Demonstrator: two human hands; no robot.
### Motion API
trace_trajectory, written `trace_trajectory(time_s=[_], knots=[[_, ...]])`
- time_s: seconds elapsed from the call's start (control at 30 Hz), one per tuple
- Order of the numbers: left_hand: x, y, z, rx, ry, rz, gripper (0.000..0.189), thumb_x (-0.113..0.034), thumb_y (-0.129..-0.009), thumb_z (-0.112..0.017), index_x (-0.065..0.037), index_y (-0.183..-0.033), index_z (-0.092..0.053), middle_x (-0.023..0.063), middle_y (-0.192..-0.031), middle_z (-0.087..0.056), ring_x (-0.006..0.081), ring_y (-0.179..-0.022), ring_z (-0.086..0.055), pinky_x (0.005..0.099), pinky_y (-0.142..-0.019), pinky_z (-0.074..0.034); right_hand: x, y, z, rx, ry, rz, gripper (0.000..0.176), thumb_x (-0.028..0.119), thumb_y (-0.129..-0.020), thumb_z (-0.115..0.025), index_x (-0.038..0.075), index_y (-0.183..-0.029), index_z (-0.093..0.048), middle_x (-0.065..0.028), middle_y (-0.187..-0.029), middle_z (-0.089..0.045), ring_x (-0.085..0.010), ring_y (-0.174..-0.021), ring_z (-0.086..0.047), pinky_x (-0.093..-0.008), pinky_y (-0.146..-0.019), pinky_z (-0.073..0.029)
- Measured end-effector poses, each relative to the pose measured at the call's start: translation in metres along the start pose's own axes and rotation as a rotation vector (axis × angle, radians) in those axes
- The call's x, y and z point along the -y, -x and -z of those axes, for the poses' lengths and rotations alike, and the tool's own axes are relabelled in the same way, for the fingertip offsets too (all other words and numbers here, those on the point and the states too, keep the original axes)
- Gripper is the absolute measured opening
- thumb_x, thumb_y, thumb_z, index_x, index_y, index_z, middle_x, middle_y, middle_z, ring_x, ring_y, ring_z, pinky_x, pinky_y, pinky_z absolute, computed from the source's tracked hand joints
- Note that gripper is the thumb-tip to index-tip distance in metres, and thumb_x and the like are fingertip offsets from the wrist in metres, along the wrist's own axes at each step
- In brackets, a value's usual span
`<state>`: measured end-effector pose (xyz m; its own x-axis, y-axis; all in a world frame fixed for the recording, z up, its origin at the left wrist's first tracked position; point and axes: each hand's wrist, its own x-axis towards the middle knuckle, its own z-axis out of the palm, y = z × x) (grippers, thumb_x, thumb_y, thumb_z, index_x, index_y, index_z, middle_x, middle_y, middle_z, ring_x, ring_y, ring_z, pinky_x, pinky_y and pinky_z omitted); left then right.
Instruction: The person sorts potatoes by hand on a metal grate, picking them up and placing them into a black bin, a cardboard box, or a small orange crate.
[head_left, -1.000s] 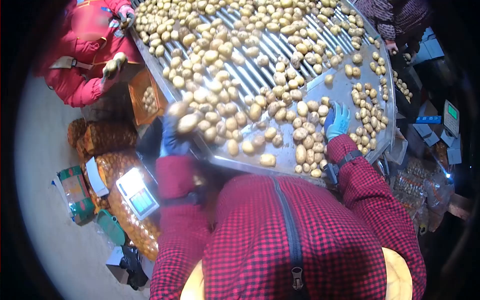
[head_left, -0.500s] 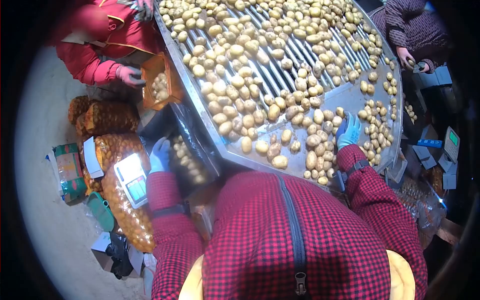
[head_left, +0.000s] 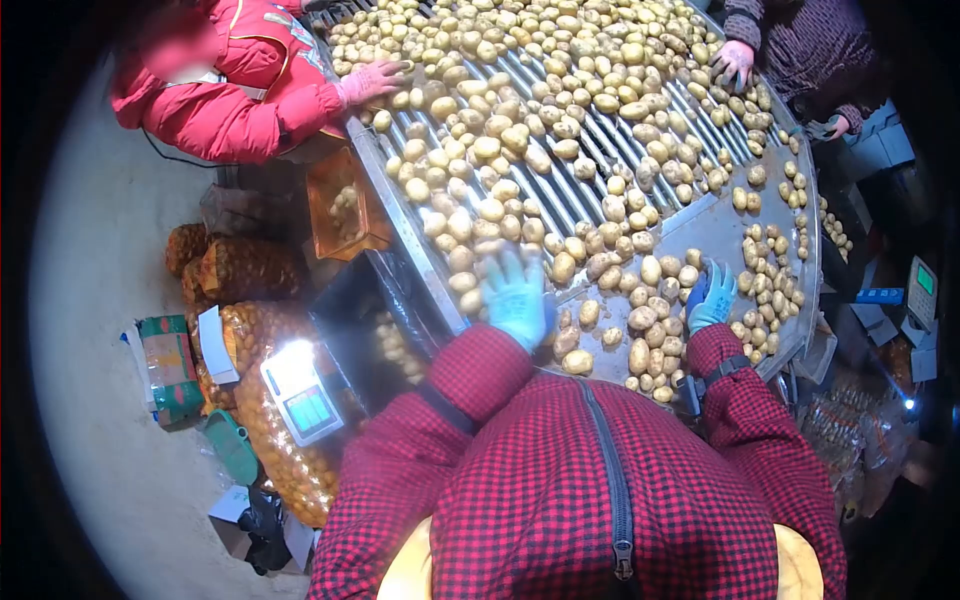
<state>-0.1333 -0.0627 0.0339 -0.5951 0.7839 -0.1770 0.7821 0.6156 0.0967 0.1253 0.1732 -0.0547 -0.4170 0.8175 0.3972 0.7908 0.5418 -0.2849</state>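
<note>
Potatoes [head_left: 641,320] lie across a metal sorting table [head_left: 690,232], with a roller section at its far side and a flat plate near me. My left hand [head_left: 517,302], in a light blue glove, is over the table's near left edge, its fingers spread at the potatoes there and slightly blurred. My right hand [head_left: 712,298], gloved alike, lies on the plate between two groups of potatoes. Its fingers are stretched out beside the potatoes, and no potato shows in its grasp. Left of the table, a black plastic liner [head_left: 350,295] surrounds more potatoes.
A co-worker in red [head_left: 235,100] reaches onto the rollers from the left, above an orange crate [head_left: 330,215]. Another co-worker [head_left: 815,55] is at the far right. Full net sacks [head_left: 265,420] and a digital scale [head_left: 302,392] are at left.
My left hand has moved from the black liner up and right onto the table. My right hand stays among the potatoes. Both co-workers have each brought a hand onto the rollers.
</note>
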Motion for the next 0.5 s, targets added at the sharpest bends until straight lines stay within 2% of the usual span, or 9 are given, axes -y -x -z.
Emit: trace_trajectory(time_s=[0.03,0.07,0.17,0.2,0.23,0.3,0.37,0.43,0.5], knots=[[-0.003,0.003,0.002,0.083,0.071,-0.143,0.066,-0.045,-0.083,-0.067,-0.017,-0.141,-0.05,0.023,-0.152,-0.033,0.047,-0.138,-0.032,0.0573,-0.106,-0.036,0.0,0.0,0.002,-0.002,-0.009,-0.005,0.031,0.014,-0.09,-0.056,0.012,-0.119,-0.065,-0.0198,-0.127,-0.056,-0.0401,-0.117,-0.052,-0.0502,-0.102,-0.042],[-0.002,0.006,-0.007,0.061,0.182,-0.193,0.055,-0.034,-0.084,-0.068,-0.018,-0.135,-0.055,0.02,-0.146,-0.042,0.0437,-0.134,-0.04,0.0538,-0.104,-0.041,0.0,-0.001,0.005,0.033,-0.023,-0.001,0.031,0.014,-0.09,-0.055,0.012,-0.119,-0.065,-0.0207,-0.128,-0.055,-0.0404,-0.119,-0.051,-0.0503,-0.103,-0.041],[0.037,-0.02,-0.004,-0.282,0.616,-0.33,0.043,-0.018,-0.085,-0.066,-0.015,-0.127,-0.062,0.018,-0.136,-0.054,0.0392,-0.125,-0.05,0.0476,-0.102,-0.044,0.0,0.001,0.004,0.025,-0.028,-0.02,0.031,0.014,-0.09,-0.055,0.012,-0.12,-0.065,-0.0211,-0.129,-0.055,-0.0409,-0.121,-0.05,-0.0506,-0.104,-0.04],[0.046,-0.028,0.023,-0.284,0.621,-0.208,0.038,-0.007,-0.082,-0.066,-0.013,-0.12,-0.066,0.0183,-0.128,-0.059,0.0379,-0.116,-0.055,0.0435,-0.097,-0.047,0.001,0.003,0.003,0.023,-0.034,-0.028,0.031,0.014,-0.09,-0.055,0.012,-0.12,-0.064,-0.0212,-0.129,-0.054,-0.041,-0.121,-0.049,-0.0507,-0.104,-0.04],[0.06,-0.038,0.041,-0.389,0.391,-0.203,0.03,-0.008,-0.083,-0.062,-0.008,-0.112,-0.064,0.0189,-0.119,-0.06,0.0368,-0.104,-0.059,0.0457,-0.088,-0.05,0.003,0.003,0.005,0.019,-0.044,-0.031,0.032,0.014,-0.09,-0.055,0.012,-0.12,-0.065,-0.0212,-0.129,-0.054,-0.0412,-0.121,-0.049,-0.0508,-0.104,-0.04],[0.081,-0.059,0.041,-0.302,0.121,0.079,0.041,-0.012,-0.085,-0.062,-0.013,-0.126,-0.06,0.0176,-0.123,-0.059,0.0361,-0.113,-0.055,0.0472,-0.093,-0.048,0.001,0.001,0.006,0.019,-0.04,-0.031,0.031,0.014,-0.09,-0.055,0.012,-0.12,-0.065,-0.0206,-0.129,-0.054,-0.041,-0.121,-0.049,-0.0506,-0.104,-0.04],[0.106,-0.086,0.03,-0.133,0.086,0.074,0.05,-0.012,-0.085,-0.061,-0.018,-0.134,-0.056,0.0173,-0.129,-0.056,0.0385,-0.122,-0.051,0.0463,-0.1,-0.046,0.001,0.002,0.004,0.025,-0.014,-0.041,0.031,0.013,-0.09,-0.055,0.012,-0.119,-0.065,-0.0193,-0.129,-0.054,-0.0402,-0.121,-0.05,-0.05,-0.104,-0.04],[0.1,-0.093,0.049,0.106,0.07,0.111,0.05,-0.015,-0.083,-0.065,-0.018,-0.132,-0.057,0.0173,-0.131,-0.054,0.0376,-0.122,-0.052,0.0464,-0.101,-0.045,0.001,0.0,0.006,0.031,-0.043,-0.027,0.03,0.013,-0.089,-0.055,0.011,-0.118,-0.065,-0.018,-0.129,-0.055,-0.0394,-0.12,-0.05,-0.0494,-0.103,-0.041],[0.1,-0.09,0.04,0.05,0.038,0.075,0.05,-0.018,-0.08,-0.069,-0.018,-0.129,-0.058,0.0176,-0.132,-0.052,0.0376,-0.12,-0.052,0.0463,-0.1,-0.045,0.003,0.002,0.011,0.041,-0.067,-0.024,0.03,0.013,-0.089,-0.056,0.011,-0.117,-0.065,-0.017,-0.129,-0.055,-0.0386,-0.12,-0.051,-0.0488,-0.103,-0.042]])
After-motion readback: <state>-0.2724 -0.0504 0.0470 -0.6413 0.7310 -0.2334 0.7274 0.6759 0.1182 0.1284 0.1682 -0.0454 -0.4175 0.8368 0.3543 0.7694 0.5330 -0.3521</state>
